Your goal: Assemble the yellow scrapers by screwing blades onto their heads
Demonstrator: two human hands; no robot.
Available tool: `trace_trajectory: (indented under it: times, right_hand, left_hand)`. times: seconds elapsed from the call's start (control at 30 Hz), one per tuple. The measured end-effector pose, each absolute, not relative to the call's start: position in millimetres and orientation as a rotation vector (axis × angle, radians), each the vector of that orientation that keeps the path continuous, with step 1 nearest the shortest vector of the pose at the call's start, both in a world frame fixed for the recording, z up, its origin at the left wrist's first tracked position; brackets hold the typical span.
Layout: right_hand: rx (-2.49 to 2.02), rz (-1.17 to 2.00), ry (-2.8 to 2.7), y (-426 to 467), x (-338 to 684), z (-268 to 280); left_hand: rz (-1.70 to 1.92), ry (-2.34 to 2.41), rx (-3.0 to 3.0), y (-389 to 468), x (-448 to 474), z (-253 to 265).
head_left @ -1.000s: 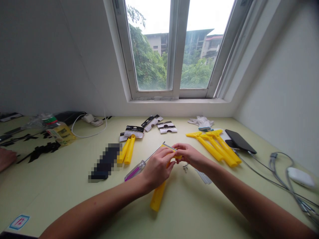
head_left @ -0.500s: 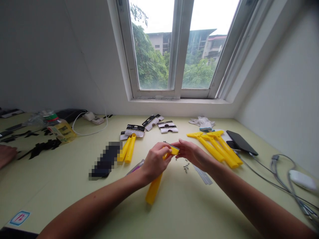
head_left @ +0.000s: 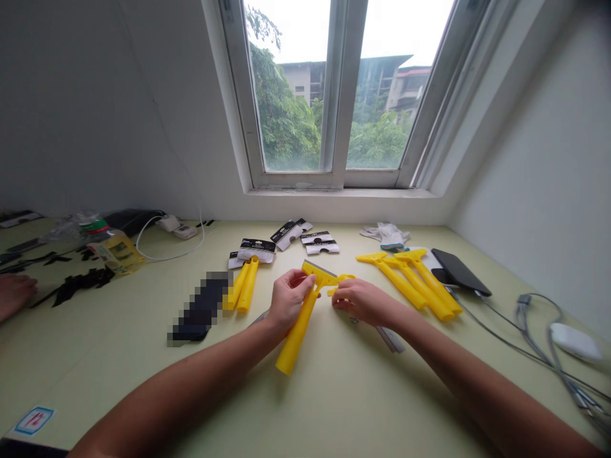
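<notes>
My left hand [head_left: 286, 298] grips a yellow plastic scraper [head_left: 300, 323] by the upper part of its handle, with the blade head raised and the handle end resting on the pale green table [head_left: 334, 394]. My right hand [head_left: 360, 300] pinches a small yellow cover piece [head_left: 342, 279] just to the right of the scraper's head. A purple-handled screwdriver [head_left: 260, 316] lies mostly hidden behind my left wrist. Small screws and thin metal blades [head_left: 390, 338] lie under my right forearm.
Three yellow scrapers [head_left: 410, 280] lie at the right by a black phone [head_left: 459, 271], white gloves [head_left: 387, 234] and grey cables [head_left: 539, 343]. Two more scrapers [head_left: 242, 286] and black-and-white cards [head_left: 305, 238] lie ahead-left. Another person's hand [head_left: 14, 294] rests at the far left.
The screwdriver left my left hand and now lies on the table. My left hand has tilted the scraper so its blade head faces up, and my right hand has drawn the small yellow piece away.
</notes>
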State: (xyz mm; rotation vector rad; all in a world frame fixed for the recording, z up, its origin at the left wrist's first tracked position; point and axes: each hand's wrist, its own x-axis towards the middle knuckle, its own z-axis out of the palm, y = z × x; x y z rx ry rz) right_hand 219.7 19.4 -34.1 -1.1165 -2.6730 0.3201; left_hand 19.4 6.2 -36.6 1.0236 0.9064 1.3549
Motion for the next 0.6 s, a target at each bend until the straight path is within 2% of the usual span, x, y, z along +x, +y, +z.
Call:
trace_trajectory:
  times: [0.1,0.3,0.47,0.6]
  right_hand:
    - [-1.127,0.203,-2.701,18,217,-33]
    - [-1.292,0.227,-2.546,28,246,-7]
    - [-1.154,0.464,-2.31,30,235,25]
    - [-0.992,0.674,-2.237,26,199,24]
  left_hand:
    - [1.352,0.898,1.001,3,21,-40]
    - [1.358,0.905,0.971,4,23,-48]
    - [1.316,0.908,0.934,0,25,-48]
    - [1.291,0.849,0.932,-6,25,-45]
